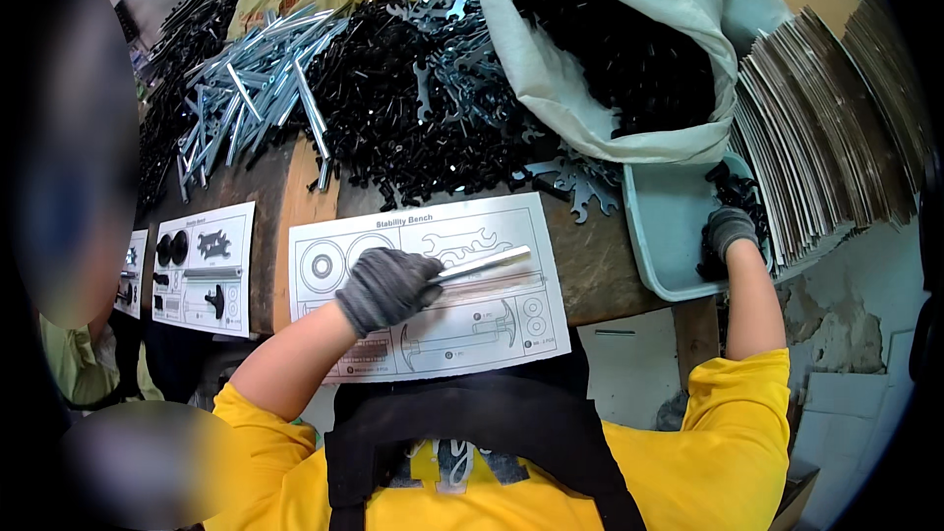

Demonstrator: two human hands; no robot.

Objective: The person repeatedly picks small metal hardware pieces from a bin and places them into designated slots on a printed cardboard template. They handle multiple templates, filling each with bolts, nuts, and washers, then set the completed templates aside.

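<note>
My left hand [382,291], in a grey knit glove, is closed round one end of a silver metal tube [487,264]. The tube lies slanted over a white printed sheet [472,221] with outline drawings of parts, at the table's front edge. At the right, my gloved right hand [733,230] reaches down into a light blue plastic bin [661,236]. Small black parts [739,189] lie in the bin around its fingers, which are hidden among them, so its grip cannot be made out.
Behind the sheet are heaps of black bolts [393,128], silver tubes [246,88] and flat metal wrenches [580,182]. A white sack [551,103] of black parts stands behind the bin. Stacked cardboard [806,118] is at the right. Another sheet [241,275] with parts lies left, beside a blurred person.
</note>
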